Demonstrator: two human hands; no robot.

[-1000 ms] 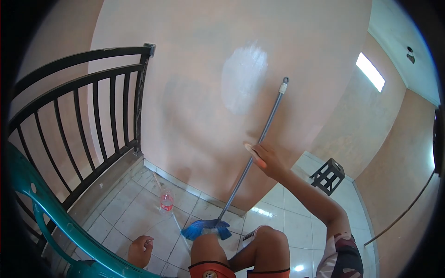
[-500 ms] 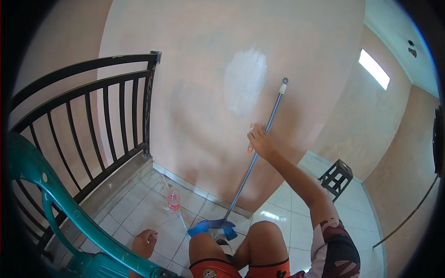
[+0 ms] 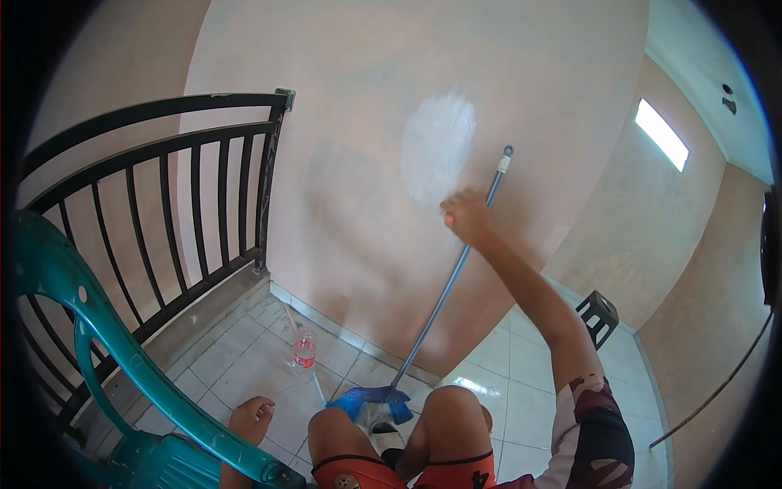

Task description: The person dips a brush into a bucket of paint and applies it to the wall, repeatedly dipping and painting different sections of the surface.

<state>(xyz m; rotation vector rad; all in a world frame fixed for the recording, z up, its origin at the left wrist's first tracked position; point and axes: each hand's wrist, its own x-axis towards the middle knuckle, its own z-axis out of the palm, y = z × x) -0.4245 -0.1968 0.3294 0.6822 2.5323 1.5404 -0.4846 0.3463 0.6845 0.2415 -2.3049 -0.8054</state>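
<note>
My right hand (image 3: pixel 467 214) is raised close to the wall, its fingers bent and smeared by motion at the lower edge of a white patch (image 3: pixel 440 147). Whatever those fingers hold is hidden from me. Just behind that hand, a broom (image 3: pixel 444 297) leans against the wall, its blue bristles down on the floor. Low at the left, my left hand (image 3: pixel 251 417) hangs beside the arm of a green plastic chair (image 3: pixel 155 371). Its fingers are loosely curled and nothing shows in them.
A clear plastic bottle with a red label (image 3: pixel 304 352) stands on the floor tiles, near a thin pale stick (image 3: pixel 318 387). Black metal railing (image 3: pixel 195 212) runs along the left. A dark stool (image 3: pixel 599 318) stands at the right, and a long thin pole (image 3: pixel 709 391) slants farther right.
My right hand has moved up and slightly right, closer to the white patch, and its fingers have turned. The left hand stays beside the chair. The view has shifted slightly.
</note>
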